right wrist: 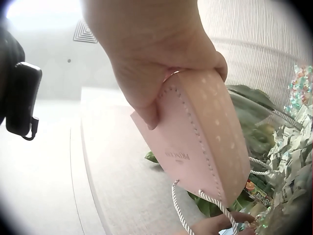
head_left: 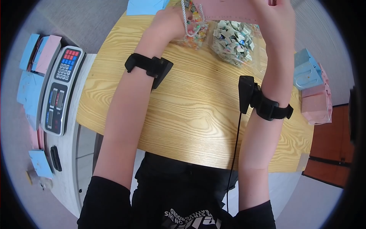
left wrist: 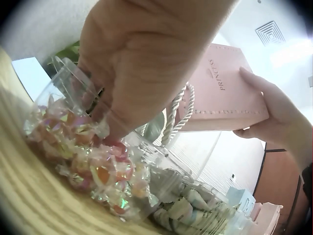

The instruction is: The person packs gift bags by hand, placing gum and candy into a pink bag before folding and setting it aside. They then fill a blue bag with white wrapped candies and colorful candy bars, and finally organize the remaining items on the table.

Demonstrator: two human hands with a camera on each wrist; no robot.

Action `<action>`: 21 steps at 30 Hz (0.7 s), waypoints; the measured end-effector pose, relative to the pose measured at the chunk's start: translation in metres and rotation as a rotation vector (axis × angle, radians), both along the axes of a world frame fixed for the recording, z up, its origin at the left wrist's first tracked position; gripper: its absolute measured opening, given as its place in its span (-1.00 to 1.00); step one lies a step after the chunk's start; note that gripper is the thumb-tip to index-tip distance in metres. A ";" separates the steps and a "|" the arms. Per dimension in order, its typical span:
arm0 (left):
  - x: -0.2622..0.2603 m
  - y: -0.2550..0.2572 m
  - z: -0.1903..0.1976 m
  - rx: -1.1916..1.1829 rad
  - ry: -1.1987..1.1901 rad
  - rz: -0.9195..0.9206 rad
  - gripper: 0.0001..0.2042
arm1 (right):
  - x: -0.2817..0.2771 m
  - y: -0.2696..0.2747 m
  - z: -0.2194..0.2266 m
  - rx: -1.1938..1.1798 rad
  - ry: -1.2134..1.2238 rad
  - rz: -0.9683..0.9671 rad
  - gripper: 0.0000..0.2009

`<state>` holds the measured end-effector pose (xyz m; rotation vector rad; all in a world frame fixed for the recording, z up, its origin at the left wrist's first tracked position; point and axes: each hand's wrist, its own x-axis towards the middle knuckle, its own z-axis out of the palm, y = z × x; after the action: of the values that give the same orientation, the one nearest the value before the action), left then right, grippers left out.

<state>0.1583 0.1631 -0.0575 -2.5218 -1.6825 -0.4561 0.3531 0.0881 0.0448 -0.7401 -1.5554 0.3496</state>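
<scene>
My right hand grips a pink paper gift bag by its bottom end, thumb on the printed face and fingers on the far side. The bag is tipped, and its white rope handles hang toward my left hand. My left hand reaches down into a clear plastic bag of candies in shiny twist wrappers. Its fingertips are among the candies and partly hidden, so I cannot tell whether they pinch one. Beside it lies a clear bag of pale green-and-white wrapped pieces.
A light blue paper bag lies at the table's far left. Left of the wooden table, a scale stands on a white surface beside blue and pink bags. More gift bags stand at the right edge. A black cable runs from my right wrist.
</scene>
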 end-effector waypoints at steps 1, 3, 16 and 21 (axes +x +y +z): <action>-0.001 0.000 0.001 0.003 0.028 0.016 -0.59 | -0.002 -0.005 0.001 -0.024 -0.028 -0.055 -0.34; 0.000 -0.007 0.013 -0.008 -0.206 -0.104 -0.68 | -0.003 -0.009 0.002 -0.030 -0.032 -0.075 -0.33; -0.009 -0.030 0.057 -0.584 -0.195 -0.229 -0.80 | 0.017 0.021 -0.001 0.010 0.084 -0.190 -0.27; -0.003 -0.040 0.068 -0.589 -0.209 -0.201 -0.80 | 0.007 -0.008 0.005 -0.027 0.058 -0.185 -0.25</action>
<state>0.1553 0.1226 0.0100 -3.1798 -1.8615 -0.2698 0.3605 0.0805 0.0496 -0.8803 -1.4177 0.2530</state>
